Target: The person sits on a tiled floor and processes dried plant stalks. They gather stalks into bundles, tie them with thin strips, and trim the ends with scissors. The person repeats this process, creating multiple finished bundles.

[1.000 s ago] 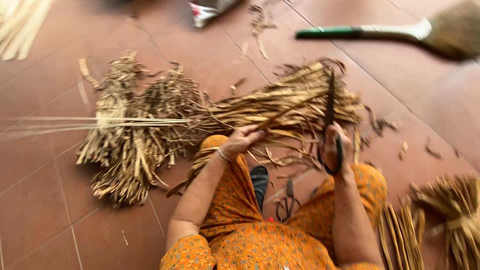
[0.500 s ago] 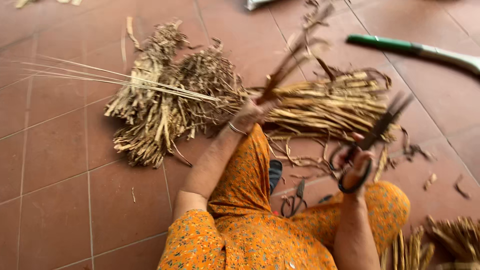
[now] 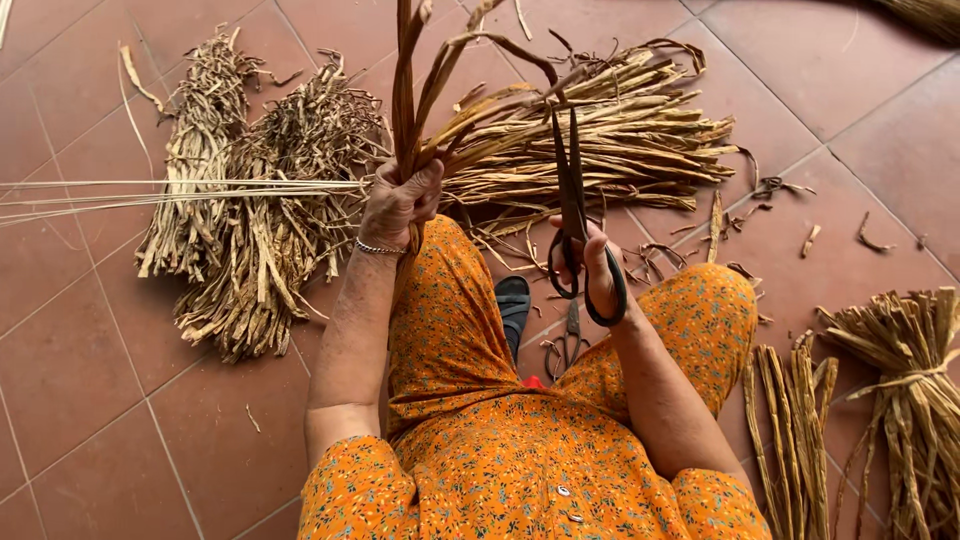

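I sit on a red tiled floor in an orange flowered dress. My left hand (image 3: pixel 398 203) grips a small bunch of dry brown leaf strips (image 3: pixel 412 90) and holds it upright above my left knee. My right hand (image 3: pixel 592 268) holds a pair of large dark scissors (image 3: pixel 572 185) by the loops, blades pointing up and almost together, just right of the bunch. Behind both hands lies a heap of dry strips (image 3: pixel 610 135).
Two piles of curled dry strips (image 3: pixel 250 220) lie at the left, with thin pale sticks (image 3: pixel 150 192) across them. Tied bundles (image 3: pixel 900 390) lie at the right. A second small pair of scissors (image 3: pixel 568 340) and a dark sandal (image 3: pixel 514 305) lie between my knees.
My left hand has lifted the bunch of strips from the heap to upright. My right hand has raised the scissors beside it. The view has shifted, and the green-handled broom has left it.
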The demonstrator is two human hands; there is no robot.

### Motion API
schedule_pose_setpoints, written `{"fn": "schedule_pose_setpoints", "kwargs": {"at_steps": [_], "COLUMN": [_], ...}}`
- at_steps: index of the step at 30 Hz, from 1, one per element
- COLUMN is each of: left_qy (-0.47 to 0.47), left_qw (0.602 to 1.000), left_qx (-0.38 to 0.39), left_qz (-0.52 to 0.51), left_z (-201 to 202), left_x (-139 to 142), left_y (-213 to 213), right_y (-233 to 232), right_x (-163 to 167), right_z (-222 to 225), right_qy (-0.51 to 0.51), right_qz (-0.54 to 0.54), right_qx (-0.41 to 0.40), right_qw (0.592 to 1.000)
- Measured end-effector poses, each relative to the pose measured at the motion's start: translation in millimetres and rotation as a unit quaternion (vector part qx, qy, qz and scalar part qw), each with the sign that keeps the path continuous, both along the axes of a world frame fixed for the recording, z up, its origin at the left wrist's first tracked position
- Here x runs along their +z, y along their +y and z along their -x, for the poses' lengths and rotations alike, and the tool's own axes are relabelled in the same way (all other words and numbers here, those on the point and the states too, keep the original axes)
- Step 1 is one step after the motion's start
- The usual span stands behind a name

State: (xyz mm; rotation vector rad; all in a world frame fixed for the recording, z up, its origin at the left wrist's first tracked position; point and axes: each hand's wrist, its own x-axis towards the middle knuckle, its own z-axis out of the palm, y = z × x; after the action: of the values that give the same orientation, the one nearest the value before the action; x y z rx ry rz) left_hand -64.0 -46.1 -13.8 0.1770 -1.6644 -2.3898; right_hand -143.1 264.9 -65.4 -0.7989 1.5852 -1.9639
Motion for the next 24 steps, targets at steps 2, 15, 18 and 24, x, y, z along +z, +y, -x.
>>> {"fn": "schedule_pose_setpoints", "kwargs": {"at_steps": [2, 15, 18, 24], "left_qy": [0.006, -0.021, -0.039, -0.08], "left_qw": [1.0, 0.996, 0.995, 0.994], "left_qx": [-0.011, -0.037, -0.071, -0.046], "left_qz": [0.006, 0.076, 0.058, 0.062], "left_z": [-1.7, -0.4, -2.6, 2.8], "left_x": [-2.4, -20.9, -22.6, -28.0], "left_y": [4.9, 19.0, 25.7, 26.3], "right_y": [2.0, 10.1, 11.1, 18.1], "right_x": [-0.6, 2.2, 3.0, 10.6], "right_z": [2.8, 8.4, 8.2, 2.0], "right_qy": [-0.034, -0.113, -0.132, -0.096], "right_qz": [0.019, 0.081, 0.103, 0.033], "right_qx": [0.019, 0.059, 0.015, -0.138], "right_qw": [0.999, 0.989, 0.986, 0.985]}}
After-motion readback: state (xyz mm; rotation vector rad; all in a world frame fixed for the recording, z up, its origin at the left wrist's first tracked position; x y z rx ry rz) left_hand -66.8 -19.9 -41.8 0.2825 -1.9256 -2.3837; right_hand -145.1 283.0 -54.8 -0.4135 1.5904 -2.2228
